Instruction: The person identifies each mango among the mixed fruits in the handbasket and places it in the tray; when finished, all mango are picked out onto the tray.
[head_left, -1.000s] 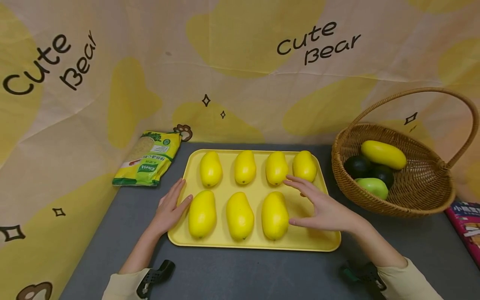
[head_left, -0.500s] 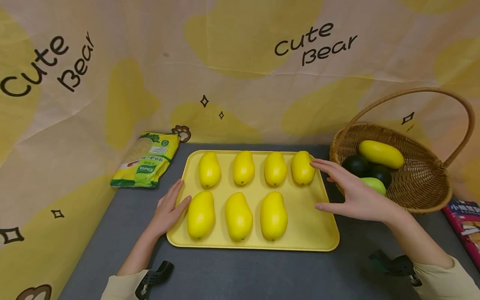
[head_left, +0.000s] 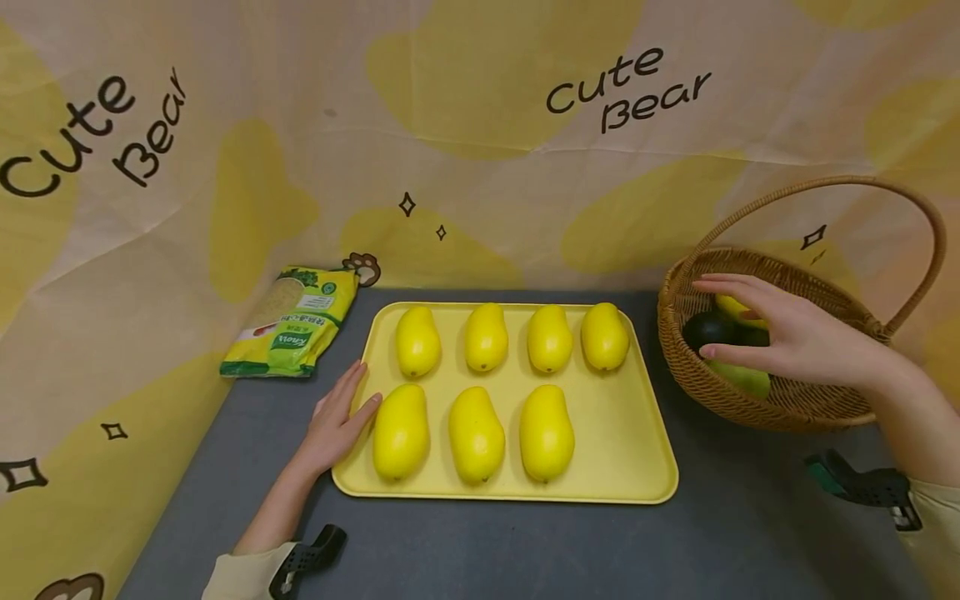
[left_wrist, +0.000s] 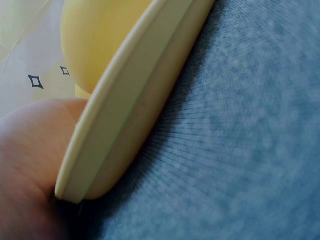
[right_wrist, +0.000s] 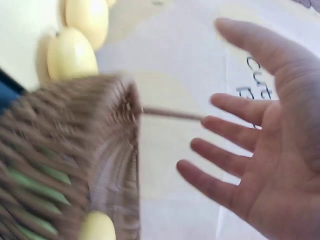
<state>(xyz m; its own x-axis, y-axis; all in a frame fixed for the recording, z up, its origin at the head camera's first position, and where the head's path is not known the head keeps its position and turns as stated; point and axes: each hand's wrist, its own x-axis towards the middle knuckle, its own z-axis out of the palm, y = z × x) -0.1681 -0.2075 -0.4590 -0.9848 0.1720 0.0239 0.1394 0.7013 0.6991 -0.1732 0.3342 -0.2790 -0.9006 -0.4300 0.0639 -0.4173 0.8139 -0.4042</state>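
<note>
Several yellow mangoes (head_left: 401, 432) lie in two rows on a yellow tray (head_left: 615, 479), with bare tray at its front right. My left hand (head_left: 337, 427) rests at the tray's left rim, fingers fairly straight and thumb near the closest mango. The left wrist view shows the tray's edge (left_wrist: 127, 115) beside that hand. Over the wicker basket (head_left: 672, 342) hovers my right hand (head_left: 806, 342), fingers spread and holding nothing. Beneath it, partly covered, are a yellow fruit (head_left: 729, 308), dark round fruits (head_left: 703, 331) and a green fruit (head_left: 738, 379).
A yellow-green Knorr packet (head_left: 296, 321) lies on the grey table (head_left: 480, 550) at the back left. The basket's tall handle (head_left: 933, 225) arches up on the right. A patterned cloth (head_left: 480, 100) stands behind the table and along its left side.
My right hand has moved right, from over the tray beside the mangoes to above the basket, its fingers still apart. The left hand stays at the tray's rim.
</note>
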